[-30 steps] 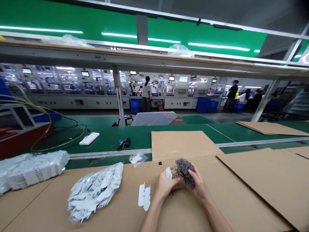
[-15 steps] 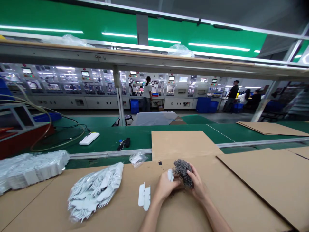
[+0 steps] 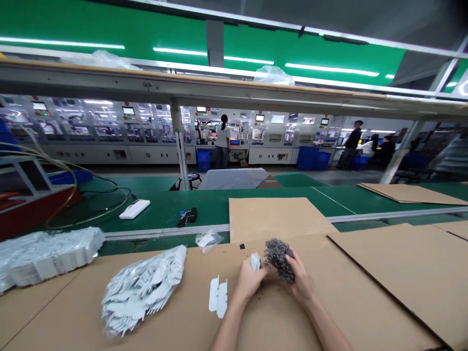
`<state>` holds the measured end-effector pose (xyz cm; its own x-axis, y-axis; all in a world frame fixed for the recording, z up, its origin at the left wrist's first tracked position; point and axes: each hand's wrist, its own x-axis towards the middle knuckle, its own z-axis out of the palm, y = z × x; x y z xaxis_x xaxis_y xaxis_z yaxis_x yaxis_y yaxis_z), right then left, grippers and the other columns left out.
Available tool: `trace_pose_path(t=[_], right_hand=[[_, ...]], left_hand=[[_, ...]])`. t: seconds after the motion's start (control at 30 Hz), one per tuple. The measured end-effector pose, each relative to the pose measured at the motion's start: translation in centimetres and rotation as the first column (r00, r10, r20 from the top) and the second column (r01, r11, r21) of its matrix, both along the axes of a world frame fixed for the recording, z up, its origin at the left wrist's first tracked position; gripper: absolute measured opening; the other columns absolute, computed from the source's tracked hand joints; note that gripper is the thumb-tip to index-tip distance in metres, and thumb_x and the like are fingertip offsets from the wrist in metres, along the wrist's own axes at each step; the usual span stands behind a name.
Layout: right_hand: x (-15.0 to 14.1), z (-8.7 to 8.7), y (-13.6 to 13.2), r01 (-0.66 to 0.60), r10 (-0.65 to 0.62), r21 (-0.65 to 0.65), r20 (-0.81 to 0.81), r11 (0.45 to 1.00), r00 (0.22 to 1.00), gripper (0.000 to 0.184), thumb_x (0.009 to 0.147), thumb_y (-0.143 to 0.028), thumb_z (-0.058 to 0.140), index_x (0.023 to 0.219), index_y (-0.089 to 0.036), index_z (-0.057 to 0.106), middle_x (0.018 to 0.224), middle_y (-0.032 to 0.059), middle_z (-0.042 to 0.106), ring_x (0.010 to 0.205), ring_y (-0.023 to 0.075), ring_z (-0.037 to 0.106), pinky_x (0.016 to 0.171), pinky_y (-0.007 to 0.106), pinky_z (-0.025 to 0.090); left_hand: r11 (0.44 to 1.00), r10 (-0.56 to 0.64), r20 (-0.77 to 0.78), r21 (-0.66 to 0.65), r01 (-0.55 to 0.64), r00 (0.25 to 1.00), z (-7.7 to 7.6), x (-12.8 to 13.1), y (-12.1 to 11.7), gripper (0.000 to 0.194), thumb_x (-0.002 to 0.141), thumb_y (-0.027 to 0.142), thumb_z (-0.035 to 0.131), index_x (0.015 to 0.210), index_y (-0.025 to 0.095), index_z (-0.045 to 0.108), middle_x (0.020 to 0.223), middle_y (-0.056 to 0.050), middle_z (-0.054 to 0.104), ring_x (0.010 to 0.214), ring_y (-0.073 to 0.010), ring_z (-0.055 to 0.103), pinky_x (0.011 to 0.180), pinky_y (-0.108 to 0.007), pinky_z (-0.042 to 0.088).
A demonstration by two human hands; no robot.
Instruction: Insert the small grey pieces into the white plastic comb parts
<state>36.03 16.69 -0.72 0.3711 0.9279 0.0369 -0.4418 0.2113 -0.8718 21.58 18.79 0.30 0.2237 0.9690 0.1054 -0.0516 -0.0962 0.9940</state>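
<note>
My left hand point(image 3: 250, 280) pinches a small white plastic part point(image 3: 255, 262) between its fingers. My right hand point(image 3: 300, 282) grips a dark grey bristly clump point(image 3: 278, 260), which sits just right of the white part. Both hands are close together above a brown cardboard sheet point(image 3: 292, 312), and dark specks lie on it beneath them. Left of my left hand, a pair of white plastic parts point(image 3: 218, 297) rests flat. Further left lies a clear bag of white plastic pieces point(image 3: 142, 292).
A larger bag of white pieces point(image 3: 47, 258) and a small clear bag point(image 3: 207, 241) lie at the bench's back left. On the green bench behind are a white rectangular device point(image 3: 134, 209) and a black tool point(image 3: 188, 217). Several people stand among machines beyond.
My hands have shifted only slightly, with the white part moving a little left and closer to the edge of the clump. Neither hand has let go.
</note>
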Motion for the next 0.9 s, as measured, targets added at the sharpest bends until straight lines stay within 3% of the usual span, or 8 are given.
trace_pose_path(t=[0.1,0.3,0.5,0.63,0.77,0.9], right_hand=[[0.2,-0.1,0.2,0.052,-0.052,-0.010,0.012,0.999,0.999,0.039,0.064,-0.034,0.064,0.101,-0.025,0.054,0.102,-0.0007,0.062,0.103,0.0220,0.050,0.085,0.032,0.042],[-0.2,0.1,0.0,-0.029,0.029,0.003,0.052,1.000,0.998,0.039,0.066,-0.035,0.062,0.103,-0.024,0.053,0.104,0.0007,0.061,0.103,0.0227,0.050,0.085,0.034,0.041],[-0.2,0.3,0.1,-0.008,0.004,0.031,0.105,0.999,0.994,0.038,0.067,-0.035,0.061,0.102,-0.023,0.053,0.103,0.0015,0.061,0.102,0.0238,0.049,0.088,0.036,0.039],[-0.3,0.3,0.1,-0.007,0.003,0.033,0.138,0.999,0.990,0.038,0.065,-0.036,0.063,0.101,-0.024,0.054,0.103,0.0017,0.061,0.100,0.0236,0.051,0.086,0.035,0.040],[-0.4,0.3,0.1,-0.001,-0.004,0.033,0.148,0.999,0.989,0.038,0.064,-0.036,0.063,0.100,-0.024,0.055,0.104,0.0012,0.061,0.102,0.0230,0.050,0.088,0.035,0.038],[-0.3,0.3,0.0,-0.018,0.009,0.054,0.165,0.998,0.986,0.038,0.066,-0.034,0.062,0.102,-0.024,0.053,0.108,0.0018,0.058,0.106,0.0234,0.047,0.091,0.037,0.035]], left_hand=[[0.997,0.068,-0.021,-0.039,-0.069,0.997,-0.3,-0.6,0.6,0.023,0.062,0.031,0.062,0.073,0.013,0.053,0.041,0.008,0.041,0.030,-0.0059,0.033,0.032,-0.017,0.025],[0.998,-0.056,0.030,0.021,0.055,0.998,0.5,-0.6,0.2,0.033,0.054,0.027,0.070,0.082,0.013,0.059,0.067,0.000,0.059,0.052,-0.0106,0.050,0.048,-0.019,0.038],[0.993,0.118,-0.032,0.014,-0.118,0.992,-0.2,-0.7,0.6,0.023,0.058,0.032,0.067,0.066,0.014,0.056,0.051,0.003,0.053,0.050,-0.0126,0.050,0.049,-0.021,0.039],[0.987,0.159,-0.028,0.022,-0.158,0.987,-0.3,-0.8,0.8,0.028,0.056,0.030,0.068,0.077,0.013,0.058,0.060,0.001,0.058,0.060,-0.0157,0.055,0.056,-0.022,0.041],[0.994,0.081,-0.014,0.073,-0.080,0.997,-0.3,-0.6,0.6,0.033,0.056,0.024,0.068,0.085,0.013,0.058,0.076,-0.003,0.062,0.071,-0.0171,0.055,0.063,-0.022,0.041],[0.994,0.054,-0.056,0.096,-0.048,0.997,-0.6,-0.5,0.5,0.023,0.061,0.030,0.065,0.072,0.012,0.057,0.062,0.000,0.059,0.057,-0.0132,0.051,0.053,-0.021,0.039]])
